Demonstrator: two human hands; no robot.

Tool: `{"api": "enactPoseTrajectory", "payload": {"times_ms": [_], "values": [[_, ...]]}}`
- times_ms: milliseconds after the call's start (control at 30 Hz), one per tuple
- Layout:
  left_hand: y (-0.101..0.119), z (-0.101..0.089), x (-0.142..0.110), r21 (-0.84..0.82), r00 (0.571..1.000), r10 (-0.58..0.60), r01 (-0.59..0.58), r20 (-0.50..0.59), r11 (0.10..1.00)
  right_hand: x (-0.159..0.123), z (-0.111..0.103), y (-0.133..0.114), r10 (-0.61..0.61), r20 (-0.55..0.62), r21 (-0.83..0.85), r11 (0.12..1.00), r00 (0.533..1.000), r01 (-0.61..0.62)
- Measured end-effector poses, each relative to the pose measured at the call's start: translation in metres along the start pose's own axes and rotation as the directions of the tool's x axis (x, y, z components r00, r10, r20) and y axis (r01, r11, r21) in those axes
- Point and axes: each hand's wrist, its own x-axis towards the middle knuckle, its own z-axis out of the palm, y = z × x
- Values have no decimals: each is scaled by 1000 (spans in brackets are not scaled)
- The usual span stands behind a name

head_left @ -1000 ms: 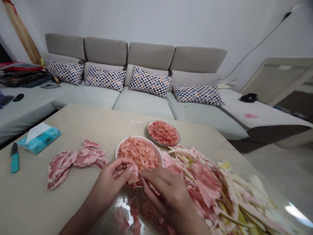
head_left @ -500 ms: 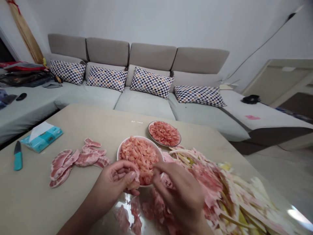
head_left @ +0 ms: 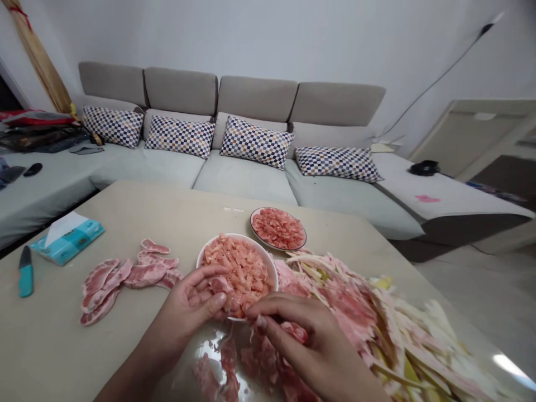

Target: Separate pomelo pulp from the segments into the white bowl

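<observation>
A white bowl (head_left: pixel 218 251) heaped with pink pomelo pulp (head_left: pixel 238 268) stands at the middle of the table. My left hand (head_left: pixel 188 301) curls at the bowl's front rim, fingers around a pink pomelo segment (head_left: pixel 220 285). My right hand (head_left: pixel 301 340) pinches the same torn flesh at the rim, its fingertips close to the pulp. Under my hands lie scraps of pink membrane (head_left: pixel 226 363). A big pile of pale peeled membrane and pith (head_left: pixel 347 312) spreads to the right. Several whole segments (head_left: pixel 125 279) lie on the table left of the bowl.
A small plate of pulp (head_left: pixel 278 229) stands behind the bowl. A tissue pack (head_left: pixel 69 237) and a teal-handled knife (head_left: pixel 25 273) lie at the table's left. Beyond the table's far edge (head_left: pixel 188 190) stands a long grey sofa (head_left: pixel 251 184) with checked cushions.
My right hand has moved down and left to the bowl's front rim and closed its fingers there. My left hand has risen slightly over the rim.
</observation>
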Motion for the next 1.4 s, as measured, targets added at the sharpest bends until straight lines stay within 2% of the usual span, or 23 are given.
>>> {"api": "enactPoseTrajectory", "payload": {"times_ms": [133, 233, 300, 467, 600, 667, 833, 1100, 1400], "values": [[-2, 0, 1, -88, 1000, -18, 17, -6, 996, 2, 3, 1, 68, 28, 2, 998, 997, -68], [-1, 1, 1, -130, 1000, -24, 23, -12, 991, 2, 4, 0, 124, 188, -55, 992, 974, -115], [0, 1, 1, -111, 999, -34, 31, -23, 993, 1, 4, -1, 128, 235, -115, 988, 963, -104], [0, -1, 1, 53, 999, 38, -36, -37, 998, -1, 4, 1, -8, 139, -124, 992, 990, 25], [-4, 1, 2, 111, 996, 85, -82, -17, 990, 0, 12, 5, 33, -111, -110, 993, 993, -45], [-6, 3, 2, 118, 996, 91, -89, -10, 989, 3, 19, 8, 42, -176, -57, 997, 983, -53], [-6, 5, 3, 122, 995, 94, -96, 23, 988, 11, 29, 9, 58, -139, 70, 996, 989, -49], [3, 4, -2, 203, 994, 105, -104, 10, 974, 12, 21, 3, 112, -96, 112, 989, 989, -101], [4, 1, 1, 136, 996, 90, -90, 7, 987, 12, 20, 11, 155, -172, 167, 978, 973, -126]]}}
